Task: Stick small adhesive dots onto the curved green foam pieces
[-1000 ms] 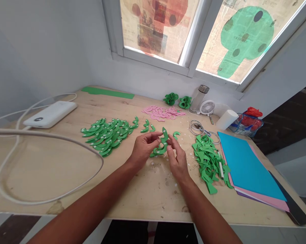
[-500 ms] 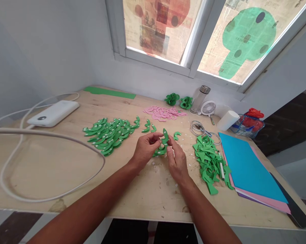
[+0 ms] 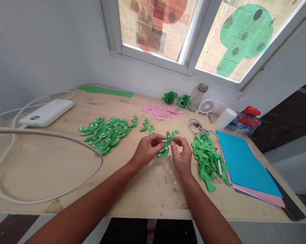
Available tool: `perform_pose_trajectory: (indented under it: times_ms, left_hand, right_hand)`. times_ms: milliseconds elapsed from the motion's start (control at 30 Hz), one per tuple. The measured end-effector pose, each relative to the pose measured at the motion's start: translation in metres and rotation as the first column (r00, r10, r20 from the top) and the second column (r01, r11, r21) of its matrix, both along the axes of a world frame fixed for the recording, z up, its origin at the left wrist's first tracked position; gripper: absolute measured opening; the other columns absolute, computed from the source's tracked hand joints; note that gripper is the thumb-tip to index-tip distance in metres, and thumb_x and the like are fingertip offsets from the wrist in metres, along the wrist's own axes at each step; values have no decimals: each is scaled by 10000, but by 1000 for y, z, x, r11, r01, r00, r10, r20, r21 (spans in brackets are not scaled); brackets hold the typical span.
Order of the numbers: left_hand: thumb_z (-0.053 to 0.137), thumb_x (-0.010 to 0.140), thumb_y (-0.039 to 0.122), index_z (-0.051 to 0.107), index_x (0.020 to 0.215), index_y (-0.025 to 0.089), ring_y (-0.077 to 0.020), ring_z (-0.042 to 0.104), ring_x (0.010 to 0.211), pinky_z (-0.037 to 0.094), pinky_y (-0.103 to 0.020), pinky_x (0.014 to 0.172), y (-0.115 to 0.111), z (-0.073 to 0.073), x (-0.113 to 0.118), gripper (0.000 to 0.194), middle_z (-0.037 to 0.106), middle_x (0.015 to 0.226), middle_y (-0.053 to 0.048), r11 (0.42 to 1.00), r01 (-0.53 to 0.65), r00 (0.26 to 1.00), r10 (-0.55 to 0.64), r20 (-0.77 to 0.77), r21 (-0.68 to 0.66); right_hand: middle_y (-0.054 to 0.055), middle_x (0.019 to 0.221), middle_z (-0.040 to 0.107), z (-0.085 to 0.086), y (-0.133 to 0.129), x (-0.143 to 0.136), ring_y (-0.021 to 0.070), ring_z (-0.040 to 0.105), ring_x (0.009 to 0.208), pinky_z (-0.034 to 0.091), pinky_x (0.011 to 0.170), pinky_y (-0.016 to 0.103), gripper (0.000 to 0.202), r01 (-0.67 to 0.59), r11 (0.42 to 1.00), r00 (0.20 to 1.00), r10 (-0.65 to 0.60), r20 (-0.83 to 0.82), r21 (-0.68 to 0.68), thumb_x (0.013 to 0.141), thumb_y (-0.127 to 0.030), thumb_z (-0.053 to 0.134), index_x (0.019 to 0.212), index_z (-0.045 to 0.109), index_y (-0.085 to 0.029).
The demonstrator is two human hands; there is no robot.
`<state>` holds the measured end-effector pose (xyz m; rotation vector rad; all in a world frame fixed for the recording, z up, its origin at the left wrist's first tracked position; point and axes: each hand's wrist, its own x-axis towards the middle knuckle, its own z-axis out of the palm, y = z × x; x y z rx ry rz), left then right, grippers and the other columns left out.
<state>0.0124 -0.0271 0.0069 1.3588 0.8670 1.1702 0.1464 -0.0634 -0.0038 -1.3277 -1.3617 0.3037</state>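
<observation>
Between my hands is a curved green paper cutout [image 3: 164,152] with small white patches on it, held up just over the table. My left hand [image 3: 148,147] pinches it from the left, thumb against fingers. On the other side, my right hand [image 3: 181,154] has its thumb and fingertips closed on the cutout's upper edge. A few similar loose cutouts [image 3: 144,124] lie beyond my left hand, and another green cutout [image 3: 175,133] lies just past my right fingers. To the left spreads a large pile of green curved pieces [image 3: 106,135] with white patches.
Green paper scraps [image 3: 206,159] with a white pen lie right, beside blue sheets [image 3: 247,162]. Behind are pink cutouts [image 3: 160,112], green paper balls [image 3: 170,97], a bottle [image 3: 198,97], a small fan [image 3: 206,106] and scissors [image 3: 206,131]. A white power bank [image 3: 47,112] with cables sits left.
My right hand has shifted from beside the cutout to pinching its upper edge. The cutout is turned slightly, and the whole view has moved a little.
</observation>
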Motion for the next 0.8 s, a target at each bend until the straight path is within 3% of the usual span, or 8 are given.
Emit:
perform_pose_trajectory:
  times_ms: [267,800]
  left_hand:
    - [630,671,237,689,797,145,-111,531,564,443,-209,528,-1,-2,1,167,592,605,7,997,13,996,-6,-93,74]
    - [619,680,233,711,798,150,-104,510,555,433,-196,510,-1,-2,0,171,576,592,10,994,44,991,-30,-130,104]
  right_hand:
    - [19,763,606,-4,4,3,155,544,705,438,682,288,96,10,1000,999,-11,-36,-25,782,-269,573,798,601,-180]
    - [8,742,597,-4,5,5,150,545,706,433,697,287,92,-4,999,998,1,-62,-47,777,-269,574,764,594,-180]
